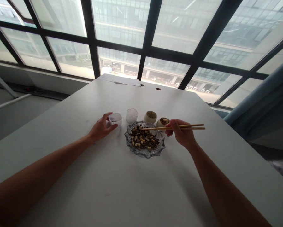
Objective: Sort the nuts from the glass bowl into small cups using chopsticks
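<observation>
Glass with a scalloped rim formed the shallow bowl (147,155) on the white tabletop (132,189), and it held a heap of mixed seeds and nuts (143,140), dark slender ones lying among paler rounded ones. The right hand (182,133) had its fingers drawn narrow around a pair of wooden chopsticks (155,128), whose tips reached across the bowl to the heap's far left part, beside a pale piece; whether they pinched it was too small to tell. Well to the left, the left hand (100,128) had its fingers parted around the left clear box (115,124), the thumb on the near side and another finger at the far rim, steadying it. Some dark matter showed inside that box. Just beyond the bowl stood the right clear box (131,120), then the left round pot (150,121) with a little inside, and the right round pot (158,125) with pale pieces in it, close to the right hand. Sorting seemed to be under way, at the step of picking one piece from the heap. The next move probably called for a firm, even pinch at the tips, then a level lift clear of the rim towards a matching container.
</observation>
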The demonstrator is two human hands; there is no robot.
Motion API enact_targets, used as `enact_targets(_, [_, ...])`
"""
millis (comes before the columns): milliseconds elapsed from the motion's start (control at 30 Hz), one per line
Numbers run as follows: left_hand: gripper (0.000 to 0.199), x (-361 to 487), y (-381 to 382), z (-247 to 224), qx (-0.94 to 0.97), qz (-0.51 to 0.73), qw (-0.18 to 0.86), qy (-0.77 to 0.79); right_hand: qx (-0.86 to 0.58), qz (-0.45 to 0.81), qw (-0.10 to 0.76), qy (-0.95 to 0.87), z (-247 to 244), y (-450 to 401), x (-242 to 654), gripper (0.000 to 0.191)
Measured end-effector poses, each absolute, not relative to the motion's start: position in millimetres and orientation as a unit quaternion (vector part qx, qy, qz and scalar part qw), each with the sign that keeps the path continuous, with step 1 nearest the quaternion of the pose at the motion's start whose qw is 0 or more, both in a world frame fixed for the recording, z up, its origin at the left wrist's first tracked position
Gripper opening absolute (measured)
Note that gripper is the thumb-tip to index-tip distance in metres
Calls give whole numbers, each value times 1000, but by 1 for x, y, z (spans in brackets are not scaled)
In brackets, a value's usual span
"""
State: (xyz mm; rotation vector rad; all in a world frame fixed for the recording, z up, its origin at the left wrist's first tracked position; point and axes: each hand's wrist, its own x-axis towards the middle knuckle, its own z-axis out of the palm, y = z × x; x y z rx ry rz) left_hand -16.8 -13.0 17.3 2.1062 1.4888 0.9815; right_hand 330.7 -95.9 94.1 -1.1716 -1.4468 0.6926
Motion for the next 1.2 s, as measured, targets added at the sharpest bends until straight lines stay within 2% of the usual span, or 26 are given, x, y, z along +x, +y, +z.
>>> enact_targets(200, [81, -17, -13, 18, 749, 345, 190, 533, -484, 339, 495, -637, 94, -97, 337, 54])
enact_targets(400, [79, -18, -11, 14, 752, 354, 181, 526, -490, 272, 585, -586, 103, -97, 338, 56])
enact_targets(567, [80, -19, -10, 13, 754, 350, 178, 527, -496, 310, 511, -630, 97, -98, 331, 54])
enact_targets(700, [80, -18, -11, 15, 753, 348, 183, 529, -490, 316, 495, -644, 94, -99, 332, 53])
enact_targets(1000, [75, -16, -13, 17, 761, 371, 174, 503, -512, 322, 566, -561, 85, -89, 335, 57])
enact_targets(1200, [69, -12, -16, 21, 768, 435, 142, 448, -486, 414, 633, -437, 64, -77, 337, 53])
